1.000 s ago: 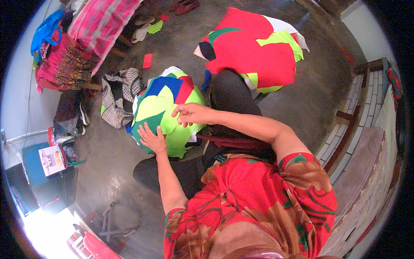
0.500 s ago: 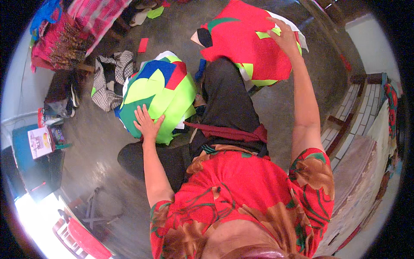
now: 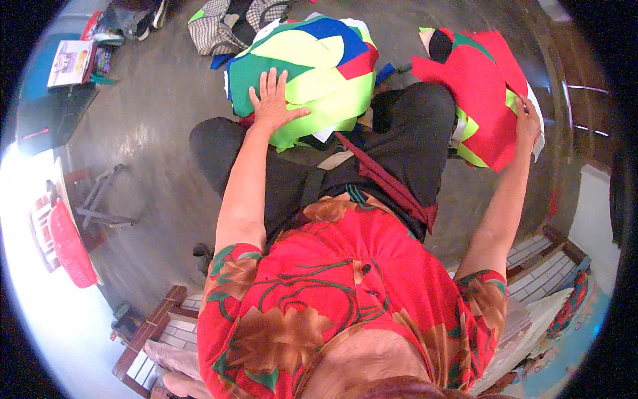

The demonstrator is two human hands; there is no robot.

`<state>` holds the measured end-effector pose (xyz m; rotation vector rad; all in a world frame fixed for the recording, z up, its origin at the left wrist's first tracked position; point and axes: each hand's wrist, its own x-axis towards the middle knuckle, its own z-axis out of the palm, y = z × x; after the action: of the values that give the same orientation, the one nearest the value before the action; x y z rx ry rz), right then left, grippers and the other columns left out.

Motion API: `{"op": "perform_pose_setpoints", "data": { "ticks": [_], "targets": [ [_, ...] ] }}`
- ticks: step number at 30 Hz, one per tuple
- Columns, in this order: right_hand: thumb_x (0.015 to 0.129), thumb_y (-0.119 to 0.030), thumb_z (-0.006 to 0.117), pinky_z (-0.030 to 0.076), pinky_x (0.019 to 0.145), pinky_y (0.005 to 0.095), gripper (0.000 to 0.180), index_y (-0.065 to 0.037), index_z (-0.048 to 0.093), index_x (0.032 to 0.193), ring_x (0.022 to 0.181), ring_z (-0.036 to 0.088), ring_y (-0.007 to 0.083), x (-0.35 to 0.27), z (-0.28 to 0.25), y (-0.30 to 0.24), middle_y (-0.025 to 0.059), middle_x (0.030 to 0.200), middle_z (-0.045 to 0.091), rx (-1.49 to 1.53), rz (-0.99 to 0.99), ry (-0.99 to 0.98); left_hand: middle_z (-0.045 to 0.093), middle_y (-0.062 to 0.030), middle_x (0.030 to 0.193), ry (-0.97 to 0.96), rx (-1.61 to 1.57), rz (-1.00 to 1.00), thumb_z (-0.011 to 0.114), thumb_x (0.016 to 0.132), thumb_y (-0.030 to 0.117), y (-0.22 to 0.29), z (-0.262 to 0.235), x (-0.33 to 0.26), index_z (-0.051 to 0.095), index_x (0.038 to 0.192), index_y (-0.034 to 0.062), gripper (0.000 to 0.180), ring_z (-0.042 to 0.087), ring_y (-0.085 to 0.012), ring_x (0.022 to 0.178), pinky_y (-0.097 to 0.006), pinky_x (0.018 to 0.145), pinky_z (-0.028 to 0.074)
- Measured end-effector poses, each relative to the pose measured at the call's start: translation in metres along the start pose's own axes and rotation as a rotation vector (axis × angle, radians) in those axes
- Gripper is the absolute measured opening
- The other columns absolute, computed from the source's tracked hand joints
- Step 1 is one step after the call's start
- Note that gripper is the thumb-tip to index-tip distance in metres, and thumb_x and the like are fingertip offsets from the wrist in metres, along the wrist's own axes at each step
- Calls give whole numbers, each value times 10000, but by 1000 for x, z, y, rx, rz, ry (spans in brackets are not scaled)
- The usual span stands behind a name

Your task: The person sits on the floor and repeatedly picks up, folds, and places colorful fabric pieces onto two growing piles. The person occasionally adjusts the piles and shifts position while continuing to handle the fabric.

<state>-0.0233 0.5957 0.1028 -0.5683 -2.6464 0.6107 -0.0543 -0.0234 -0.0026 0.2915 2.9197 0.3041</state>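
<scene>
A rounded heap of felt-like fabric scraps (image 3: pixel 325 86) in green, lime, blue, red and white lies in front of my crossed legs. My left hand (image 3: pixel 271 105) rests flat on its near left side, fingers spread. To the right, beside my knee, is a second pile topped by a large red fabric piece (image 3: pixel 475 86) with a dark green strip, lime pieces and white edges. My right hand (image 3: pixel 527 123) lies on that pile's right edge, fingers stretched beside a lime scrap (image 3: pixel 511 101); its fingertips are only partly clear.
A checkered cloth (image 3: pixel 216 30) lies on the grey floor beyond the heap. At the left are a folding stand (image 3: pixel 103 199) and a red chair (image 3: pixel 70 243). Wooden-framed benches stand behind me, one showing its frame (image 3: pixel 149 332) at lower left.
The view has swung to the right and back, so both piles appear shifted. My left hand stays on the multicoloured heap and my right hand stays at the red pile's edge.
</scene>
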Motion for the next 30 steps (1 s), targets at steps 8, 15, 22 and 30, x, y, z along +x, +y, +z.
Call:
{"op": "perform_pose_setpoints", "data": {
  "ticks": [8, 15, 22, 30],
  "targets": [
    [885, -329, 575, 485, 756, 325, 291, -110, 630, 1069, 841, 648, 204, 4, -18, -48, 109, 954, 671, 48, -83, 249, 69, -106, 1534, 39, 51, -7, 661, 595, 711, -3, 2, 1, 131, 1466, 171, 1154, 29, -292, 1417, -622, 1061, 63],
    [847, -285, 625, 480, 732, 279, 252, -104, 672, 1015, 774, 619, 128, 17, -44, -62, 56, 854, 677, 171, 47, 224, 56, -87, 1532, 34, 37, 17, 649, 588, 730, 1, -4, 5, 128, 1463, 174, 1160, 19, -288, 1416, -629, 1060, 61],
    [846, -239, 637, 478, 638, 252, 256, -40, 675, 1003, 727, 597, 114, 16, -52, -62, 28, 834, 652, 532, 293, -31, 65, -87, 1531, 44, 27, 24, 633, 582, 750, -2, 0, 5, 139, 1461, 176, 1160, 25, -285, 1415, -636, 1051, 74],
    [869, -245, 636, 481, 706, 234, 298, -36, 646, 1081, 841, 642, 123, 36, -90, -97, 30, 941, 665, 372, 109, 169, 82, -92, 1531, 55, 28, 20, 638, 577, 744, -3, 1, 6, 146, 1462, 188, 1155, 44, -288, 1414, -630, 1050, 85]
  ]
}}
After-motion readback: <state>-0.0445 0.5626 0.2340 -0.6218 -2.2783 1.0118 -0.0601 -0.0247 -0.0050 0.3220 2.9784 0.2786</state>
